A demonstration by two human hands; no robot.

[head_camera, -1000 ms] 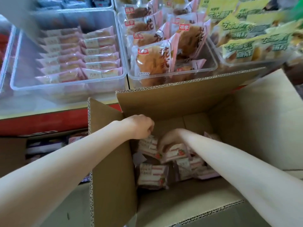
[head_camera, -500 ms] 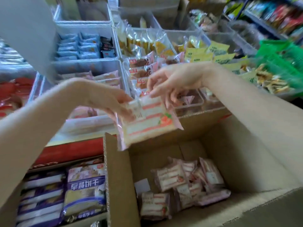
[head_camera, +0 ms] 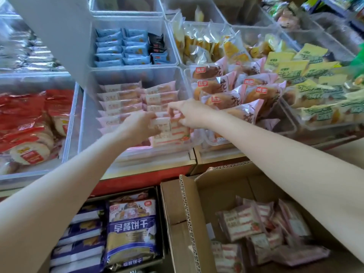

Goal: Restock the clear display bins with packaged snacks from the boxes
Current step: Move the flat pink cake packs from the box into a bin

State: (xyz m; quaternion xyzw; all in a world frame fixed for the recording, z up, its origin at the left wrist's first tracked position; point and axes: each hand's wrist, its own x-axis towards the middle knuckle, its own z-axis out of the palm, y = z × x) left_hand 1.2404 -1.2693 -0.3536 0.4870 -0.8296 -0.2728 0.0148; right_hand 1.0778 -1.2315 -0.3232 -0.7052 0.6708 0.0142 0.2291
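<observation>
- Head view, progress: the clear plastic display bin (head_camera: 86, 123) at centre holds two rows of pink-wrapped cake packets (head_camera: 120, 104) towards its back; its front section shows free space, so filling is judged part done.
- Head view, supply: the open brown cardboard box (head_camera: 183, 223) at lower right holds a loose heap of pink-and-white strawberry cake packets (head_camera: 244, 223); a fair number are left to move.
- Head view, item in hand: one pink-and-white layered cake packet (head_camera: 171, 134) sits over the bin's front right part, close to the stocked rows.
- Left hand (head_camera: 137, 127): fingers curled round the packet's left end, grasping it.
- Right hand (head_camera: 189, 115): fingertips pinching the packet's upper right edge; not released.
- Elsewhere: a neighbouring box of blue-and-gold biscuit bags (head_camera: 132, 229) lies at lower left; the adjoining bin of pink-wrapped bread rolls (head_camera: 232, 95) looks well stocked.
</observation>
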